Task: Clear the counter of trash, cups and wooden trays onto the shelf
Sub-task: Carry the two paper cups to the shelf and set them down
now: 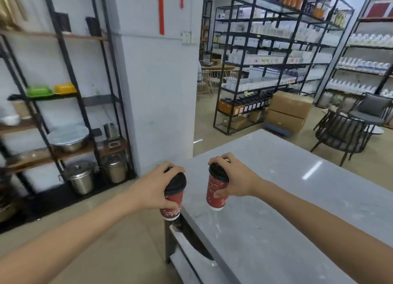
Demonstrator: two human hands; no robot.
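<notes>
Both of the person's arms reach out over the near corner of the grey counter (297,177), each hand wrapped round a red paper cup with a black lid. The left hand (156,188) grips the left cup (173,200) from above and the side, fingers curled over the lid, holding it just off the counter's left edge, above the floor. The right hand (236,181) grips the right cup (217,190) the same way, thumb across the red wall, held over the counter top; whether its base touches the surface I cannot tell. The two cups are near each other but apart. Left of the counter, past the white pillar, stands the black-framed shelf (70,143) with wooden boards, carrying steel pots and bowls
</notes>
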